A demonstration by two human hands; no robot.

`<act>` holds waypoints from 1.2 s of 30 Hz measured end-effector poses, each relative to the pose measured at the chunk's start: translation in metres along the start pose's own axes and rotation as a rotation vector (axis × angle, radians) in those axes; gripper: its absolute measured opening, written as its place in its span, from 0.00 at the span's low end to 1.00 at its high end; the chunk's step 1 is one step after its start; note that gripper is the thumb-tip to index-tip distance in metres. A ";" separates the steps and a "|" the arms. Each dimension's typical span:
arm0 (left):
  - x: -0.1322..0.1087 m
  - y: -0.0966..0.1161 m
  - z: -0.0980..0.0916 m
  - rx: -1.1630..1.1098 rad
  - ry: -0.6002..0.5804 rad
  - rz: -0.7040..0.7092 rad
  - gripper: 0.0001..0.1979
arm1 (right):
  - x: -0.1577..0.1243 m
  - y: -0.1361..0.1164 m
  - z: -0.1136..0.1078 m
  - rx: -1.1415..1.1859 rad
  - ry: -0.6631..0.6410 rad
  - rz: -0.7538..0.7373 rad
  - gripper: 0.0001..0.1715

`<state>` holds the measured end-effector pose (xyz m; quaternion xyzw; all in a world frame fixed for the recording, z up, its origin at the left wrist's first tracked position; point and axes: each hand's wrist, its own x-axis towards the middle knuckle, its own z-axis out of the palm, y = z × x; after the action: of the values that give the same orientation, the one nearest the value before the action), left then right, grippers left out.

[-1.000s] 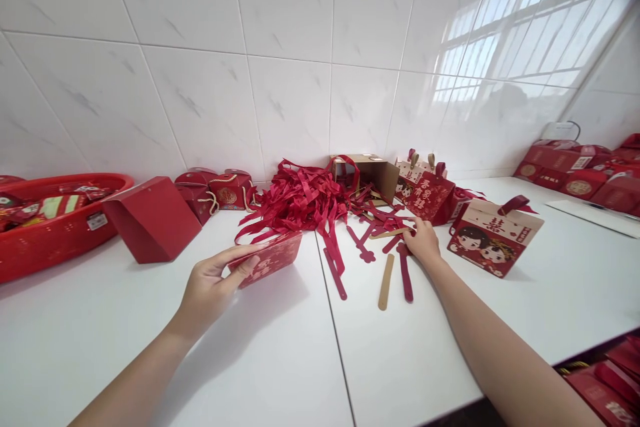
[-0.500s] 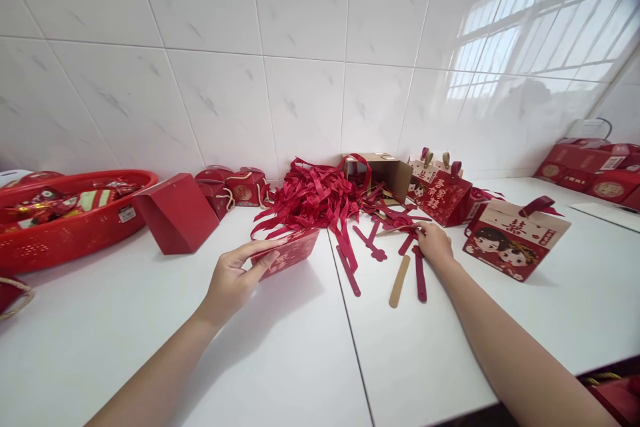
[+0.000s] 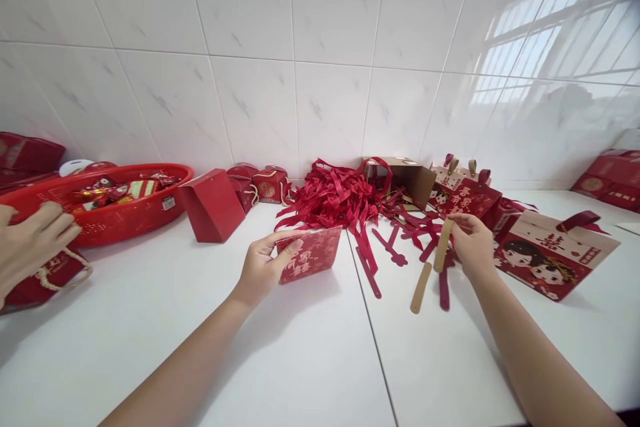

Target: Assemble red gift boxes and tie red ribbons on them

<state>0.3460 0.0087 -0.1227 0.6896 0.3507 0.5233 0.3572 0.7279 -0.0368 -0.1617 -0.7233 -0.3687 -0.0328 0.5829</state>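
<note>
My left hand (image 3: 263, 265) is closed on a red printed gift box (image 3: 315, 255), thumb on its near face, a little above the white table. My right hand (image 3: 471, 245) pinches the top of a gold strap (image 3: 442, 255) that hangs upright from the fingertips. Below it lie another gold strap (image 3: 421, 288) and a dark red strap (image 3: 444, 290). More dark red straps, some with flower-shaped ends (image 3: 399, 258), are scattered just behind. A finished-looking gift box (image 3: 553, 259) with a printed couple and a dark red strap handle stands right of my right hand.
A heap of red ribbons (image 3: 337, 195) lies by the wall, beside an open cardboard box (image 3: 421, 181). To the left are a plain red box (image 3: 214, 208) and a red basket (image 3: 127, 217) of wrapped sweets. Another person's hand (image 3: 37, 247) is over a rope-handled red box (image 3: 60, 280).
My right hand has lifted a gold strap from among the scattered straps. The view has swung left, and another person's hand has come in there. My left hand still grips the red gift box.
</note>
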 end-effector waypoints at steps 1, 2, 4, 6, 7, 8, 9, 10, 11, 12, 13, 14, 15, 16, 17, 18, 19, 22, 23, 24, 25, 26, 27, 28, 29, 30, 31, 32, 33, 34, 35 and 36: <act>0.000 0.000 0.000 -0.026 0.005 -0.006 0.14 | -0.005 -0.010 -0.002 0.058 -0.011 -0.004 0.14; 0.000 -0.001 0.000 -0.052 0.004 -0.012 0.14 | -0.011 -0.021 -0.003 0.121 -0.025 -0.004 0.14; 0.000 -0.001 0.000 -0.099 -0.006 -0.027 0.16 | -0.022 -0.046 -0.006 0.264 -0.076 0.006 0.13; -0.001 -0.001 0.001 -0.133 -0.016 -0.048 0.17 | -0.034 -0.069 -0.005 0.339 -0.165 -0.014 0.13; -0.001 -0.001 0.002 -0.145 -0.019 -0.059 0.17 | -0.038 -0.078 -0.001 0.331 -0.216 -0.046 0.13; -0.001 0.000 0.002 -0.152 -0.019 -0.065 0.17 | -0.043 -0.086 0.004 0.297 -0.250 -0.085 0.12; -0.002 0.000 0.002 -0.154 -0.018 -0.067 0.17 | -0.047 -0.091 0.012 0.255 -0.281 -0.114 0.11; -0.002 0.000 0.002 -0.154 -0.015 -0.065 0.17 | -0.050 -0.094 0.021 0.217 -0.302 -0.128 0.09; -0.002 0.000 0.002 -0.151 -0.015 -0.061 0.17 | -0.054 -0.095 0.031 0.190 -0.313 -0.124 0.08; -0.002 0.000 0.002 -0.147 -0.017 -0.059 0.17 | -0.057 -0.094 0.041 0.185 -0.324 -0.103 0.06; -0.002 0.000 0.002 -0.142 -0.018 -0.059 0.17 | -0.061 -0.092 0.051 0.199 -0.332 -0.074 0.05; -0.002 0.000 0.002 -0.140 -0.017 -0.061 0.18 | -0.065 -0.088 0.060 0.227 -0.342 -0.047 0.05; -0.002 0.000 0.002 -0.140 -0.016 -0.064 0.18 | -0.069 -0.085 0.068 0.263 -0.355 -0.025 0.06; -0.002 0.000 0.002 -0.142 -0.012 -0.067 0.18 | -0.073 -0.081 0.073 0.302 -0.374 -0.010 0.07; -0.002 0.000 0.002 -0.145 -0.006 -0.068 0.18 | -0.077 -0.078 0.077 0.347 -0.398 0.008 0.09; -0.002 -0.001 0.003 -0.148 0.000 -0.067 0.18 | -0.080 -0.075 0.079 0.394 -0.421 0.030 0.10; -0.002 -0.001 0.003 -0.152 0.004 -0.066 0.18 | -0.083 -0.073 0.079 0.441 -0.440 0.059 0.11; -0.002 -0.002 0.004 -0.163 0.004 -0.071 0.19 | -0.087 -0.072 0.074 0.564 -0.473 0.185 0.13; -0.002 -0.003 0.004 -0.164 0.003 -0.072 0.19 | -0.087 -0.073 0.072 0.600 -0.483 0.234 0.13; -0.002 -0.003 0.004 -0.163 0.002 -0.072 0.19 | -0.086 -0.074 0.070 0.635 -0.494 0.282 0.13; -0.002 -0.003 0.004 -0.160 0.002 -0.071 0.19 | -0.086 -0.074 0.068 0.667 -0.504 0.328 0.13; -0.002 -0.002 0.003 -0.158 0.000 -0.071 0.19 | -0.085 -0.075 0.067 0.695 -0.511 0.371 0.13; -0.002 -0.002 0.003 -0.156 -0.001 -0.070 0.19 | -0.084 -0.075 0.066 0.720 -0.513 0.412 0.13; -0.001 -0.002 0.003 -0.155 -0.002 -0.070 0.19 | -0.083 -0.075 0.065 0.740 -0.513 0.450 0.12; -0.001 -0.001 0.003 -0.153 -0.003 -0.070 0.19 | -0.082 -0.074 0.064 0.758 -0.508 0.486 0.11; -0.001 -0.001 0.003 -0.151 -0.003 -0.071 0.19 | -0.081 -0.073 0.063 0.774 -0.500 0.519 0.11; -0.001 -0.001 0.003 -0.149 -0.002 -0.072 0.19 | -0.080 -0.072 0.063 0.791 -0.489 0.547 0.10; -0.001 -0.001 0.003 -0.147 -0.002 -0.072 0.19 | -0.079 -0.070 0.063 0.808 -0.475 0.571 0.09; -0.001 -0.001 0.003 -0.146 -0.002 -0.072 0.19 | -0.077 -0.069 0.063 0.826 -0.462 0.589 0.08; -0.001 -0.001 0.003 -0.145 -0.005 -0.070 0.19 | -0.076 -0.067 0.063 0.846 -0.451 0.602 0.08; -0.001 -0.001 0.003 -0.144 -0.007 -0.069 0.19 | -0.075 -0.066 0.063 0.867 -0.443 0.610 0.07; -0.001 -0.001 0.003 -0.144 -0.007 -0.068 0.19 | -0.073 -0.064 0.063 0.887 -0.437 0.613 0.08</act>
<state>0.3489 0.0077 -0.1250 0.6516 0.3342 0.5324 0.4246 0.6138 -0.0154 -0.1641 -0.4736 -0.2328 0.4452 0.7234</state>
